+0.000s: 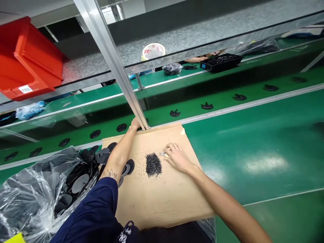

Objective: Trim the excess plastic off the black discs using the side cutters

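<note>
My left hand (136, 123) reaches across the far edge of the brown cardboard sheet (162, 209) to the green conveyor belt. A metal post hides most of its fingers, and a bit of something dark shows just past the post. Over the cardboard, my right hand (178, 158) is closed around a small pair of nippers (162, 154), whose silver jaws point left. Just left of them lies a heap of tiny black plastic bits (153, 165), with loose crumbs scattered around it. Several black discs (130, 166) rest beside my left forearm.
At left, a clear plastic bag (32, 189) spills black discs. Several black parts (207, 106) ride the conveyor belt (157, 113). The metal post (115, 64) rises ahead. A shelf above holds a red bin (30, 64) and a tape roll (153, 51). Another person's arm (196, 60) is near a black tray (221, 63).
</note>
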`<state>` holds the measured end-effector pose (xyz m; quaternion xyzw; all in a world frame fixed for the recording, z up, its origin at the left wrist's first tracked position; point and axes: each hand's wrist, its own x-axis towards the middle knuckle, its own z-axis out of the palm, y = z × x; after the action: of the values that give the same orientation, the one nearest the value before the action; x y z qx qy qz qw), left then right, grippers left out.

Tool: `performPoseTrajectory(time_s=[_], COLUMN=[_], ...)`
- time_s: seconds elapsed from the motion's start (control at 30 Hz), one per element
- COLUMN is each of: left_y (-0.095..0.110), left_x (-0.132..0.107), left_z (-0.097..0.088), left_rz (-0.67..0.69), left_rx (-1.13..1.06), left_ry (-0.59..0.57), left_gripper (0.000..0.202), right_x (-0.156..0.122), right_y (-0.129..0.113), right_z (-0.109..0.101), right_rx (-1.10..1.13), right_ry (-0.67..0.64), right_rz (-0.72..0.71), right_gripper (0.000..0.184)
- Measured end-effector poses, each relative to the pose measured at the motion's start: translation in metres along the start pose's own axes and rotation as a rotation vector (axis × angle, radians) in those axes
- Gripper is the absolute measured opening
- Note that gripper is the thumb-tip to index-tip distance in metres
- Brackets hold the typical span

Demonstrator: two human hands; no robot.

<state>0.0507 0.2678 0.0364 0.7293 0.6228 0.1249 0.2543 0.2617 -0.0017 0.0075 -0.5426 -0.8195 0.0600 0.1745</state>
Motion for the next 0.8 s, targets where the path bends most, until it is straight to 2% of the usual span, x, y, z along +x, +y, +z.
performPoseTrajectory(time_s=[0.07,0.2,0.3,0.37,0.43,0.5,0.6,0.7,0.77,0.8], left_y=[-0.005,-0.020,-0.034,-0.043,-0.048,-0.046,-0.030,-0.012,-0.008,-0.010], left_x=[-0.008,-0.024,-0.036,-0.051,-0.075,-0.112,-0.183,-0.244,-0.267,-0.273], left_z=[-0.009,-0.034,-0.057,-0.069,-0.070,-0.057,-0.013,0.033,0.049,0.049], left_rz=[-0.127,-0.236,-0.260,-0.268,-0.196,0.018,0.366,0.454,0.478,0.491], left_rx=[-0.066,-0.280,-0.422,-0.485,-0.585,-0.738,-0.798,-0.770,-0.673,-0.602], left_ry=[0.069,0.249,0.424,0.512,0.561,0.546,0.343,0.060,-0.012,-0.012], left_gripper=[0.036,0.025,0.018,0.025,0.032,0.037,0.030,0.028,0.028,0.029], right_x=[0.000,0.003,0.008,0.011,0.013,0.012,0.010,0.008,0.009,0.009], right_y=[0.000,0.003,0.004,0.002,-0.002,-0.009,-0.021,-0.031,-0.035,-0.036], right_z=[0.001,0.004,0.007,0.007,0.006,0.003,-0.003,-0.005,-0.006,-0.006], right_rx=[0.005,0.033,0.128,0.276,0.486,0.752,1.169,1.419,1.456,1.456], right_ry=[0.001,0.038,0.116,0.192,0.243,0.197,-0.045,-0.280,-0.383,-0.409], right_rz=[-0.012,-0.040,-0.032,-0.028,-0.010,0.038,0.108,0.148,0.200,0.238], right_gripper=[0.025,0.027,0.031,0.032,0.033,0.033,0.046,0.073,0.072,0.068])
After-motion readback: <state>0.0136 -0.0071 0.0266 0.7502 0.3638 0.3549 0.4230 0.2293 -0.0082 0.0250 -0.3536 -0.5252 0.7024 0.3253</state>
